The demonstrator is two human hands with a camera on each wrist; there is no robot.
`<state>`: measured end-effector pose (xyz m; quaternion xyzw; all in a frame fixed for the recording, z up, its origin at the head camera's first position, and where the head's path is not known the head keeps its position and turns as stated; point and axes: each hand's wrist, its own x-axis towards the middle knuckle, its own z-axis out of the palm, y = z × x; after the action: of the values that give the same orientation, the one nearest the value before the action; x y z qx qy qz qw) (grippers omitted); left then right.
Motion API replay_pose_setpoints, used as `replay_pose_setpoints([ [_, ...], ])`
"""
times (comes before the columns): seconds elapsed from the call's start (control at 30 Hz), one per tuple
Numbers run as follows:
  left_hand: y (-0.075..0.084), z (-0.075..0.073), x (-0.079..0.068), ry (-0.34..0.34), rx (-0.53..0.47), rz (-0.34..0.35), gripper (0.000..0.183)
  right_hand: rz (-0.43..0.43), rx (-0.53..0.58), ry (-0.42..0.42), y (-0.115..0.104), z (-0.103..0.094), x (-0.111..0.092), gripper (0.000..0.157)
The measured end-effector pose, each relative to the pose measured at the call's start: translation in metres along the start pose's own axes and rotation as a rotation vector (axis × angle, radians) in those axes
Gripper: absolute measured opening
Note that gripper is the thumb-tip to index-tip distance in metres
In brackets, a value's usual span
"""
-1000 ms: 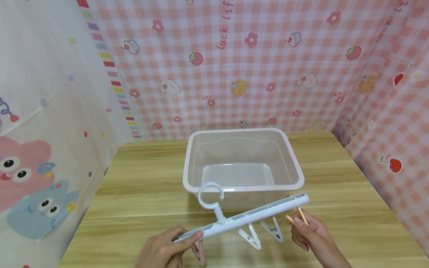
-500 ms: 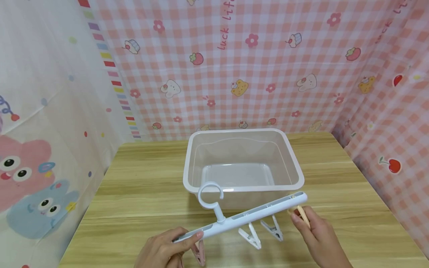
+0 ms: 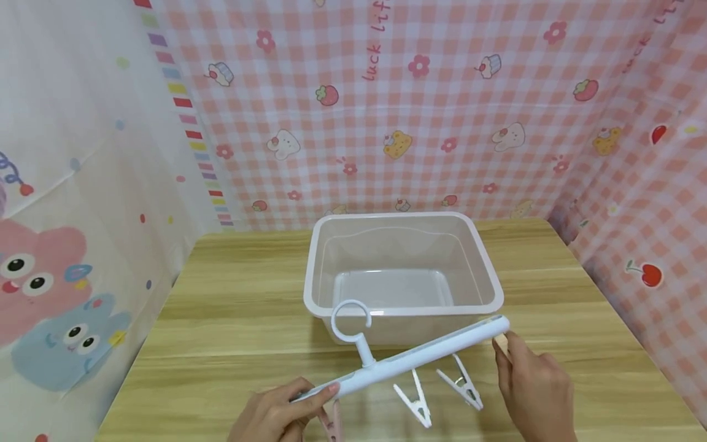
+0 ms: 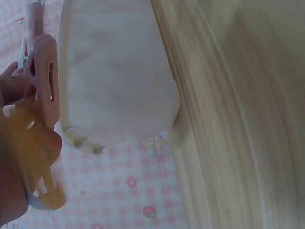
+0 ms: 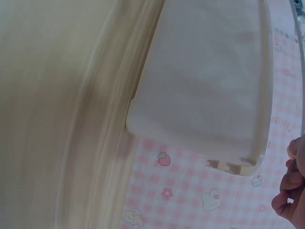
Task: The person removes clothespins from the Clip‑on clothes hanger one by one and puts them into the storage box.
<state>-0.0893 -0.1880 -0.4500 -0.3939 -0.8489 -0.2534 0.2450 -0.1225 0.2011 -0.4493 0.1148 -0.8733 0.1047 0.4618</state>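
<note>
A pale blue-white clip hanger (image 3: 425, 353) with a round hook is held at a slant above the table. My left hand (image 3: 276, 408) grips its lower left end, thumb along the bar. Beside those fingers hangs a pink clip (image 4: 47, 81); a blurred orange piece (image 4: 33, 152) shows below it in the left wrist view. Two white clips, one near the middle (image 3: 414, 402) and one farther right (image 3: 463, 383), dangle from the bar. At the raised right end my right hand (image 3: 533, 383) pinches a beige clip (image 3: 501, 344), mostly covered by the fingers.
A beige plastic basin (image 3: 403, 316) stands on the wooden table (image 3: 237, 294), right behind the hanger. Pink checked cloth (image 3: 353, 123) hangs behind the table and on the right. White cartoon-print cloth (image 3: 99, 184) hangs on the left.
My right hand has turned and closed further over the beige clip. The bar has rolled slightly, and the white clips have swung. The left hand keeps its hold, shifted slightly right in view.
</note>
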Motion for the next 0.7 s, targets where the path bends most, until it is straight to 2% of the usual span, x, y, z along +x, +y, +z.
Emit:
replay_pose_setpoints([
  [0.1, 0.000, 0.000, 0.000, 0.010, -0.001, 0.005, 0.078, -0.013, 0.017, 0.035, 0.002, 0.001, 0.001, 0.058],
  [0.27, 0.001, -0.003, -0.002, 0.023, -0.012, -0.018, 0.077, -0.024, 0.075, 0.035, 0.007, 0.000, 0.002, 0.058],
  [0.43, -0.001, -0.009, -0.005, 0.046, -0.028, -0.041, 0.073, 0.001, 0.165, -0.044, 0.017, -0.007, 0.004, 0.062],
  [0.5, -0.002, -0.011, -0.006, 0.057, -0.024, -0.046, 0.073, 0.036, 0.252, -0.112, 0.022, -0.012, 0.006, 0.047],
  [0.6, -0.003, -0.013, -0.009, 0.068, -0.022, -0.048, 0.067, 0.139, 0.419, -0.206, 0.031, -0.018, 0.014, 0.012],
  [0.63, -0.004, -0.013, -0.010, 0.070, -0.014, -0.047, 0.057, 0.167, 0.476, -0.220, 0.035, -0.018, 0.017, 0.008],
  [0.7, -0.005, -0.013, -0.012, 0.067, -0.019, -0.046, 0.049, 0.241, 0.552, -0.253, 0.044, -0.018, 0.028, 0.014],
])
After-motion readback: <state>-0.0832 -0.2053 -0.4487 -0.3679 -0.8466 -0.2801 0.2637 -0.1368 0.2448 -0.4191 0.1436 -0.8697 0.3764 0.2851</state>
